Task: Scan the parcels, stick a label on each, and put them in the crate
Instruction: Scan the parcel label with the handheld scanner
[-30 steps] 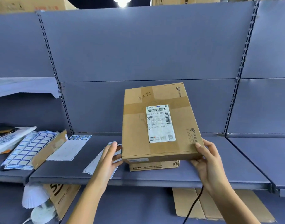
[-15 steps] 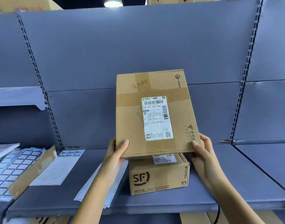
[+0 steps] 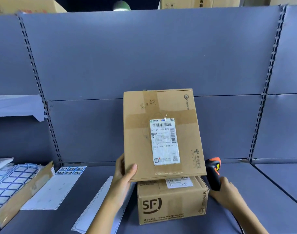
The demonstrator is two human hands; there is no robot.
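Observation:
A flat cardboard parcel (image 3: 141, 135) with a white shipping label (image 3: 164, 141) is tilted up, its face towards me. My left hand (image 3: 124, 173) grips its lower left corner, thumb on the front. Its lower edge is just above a smaller SF cardboard box (image 3: 171, 201) standing on the grey shelf (image 3: 254, 200). To the right of both boxes, my right hand (image 3: 225, 191) grips a black and orange barcode scanner (image 3: 213, 174), whose head sits beside the flat parcel's lower right corner. No crate is in view.
Sheets of blue-bordered stickers (image 3: 11, 183) lie at the left on a cardboard piece (image 3: 28, 191). A mostly peeled sticker sheet (image 3: 60, 184) and a white backing strip (image 3: 95, 205) lie left of the boxes. The grey back panel (image 3: 144, 56) rises behind. Cartons (image 3: 200, 2) stand on top.
My right hand has let go of the flat parcel's right edge and now holds the scanner beside it. The left hand alone holds the parcel, tilted more upright.

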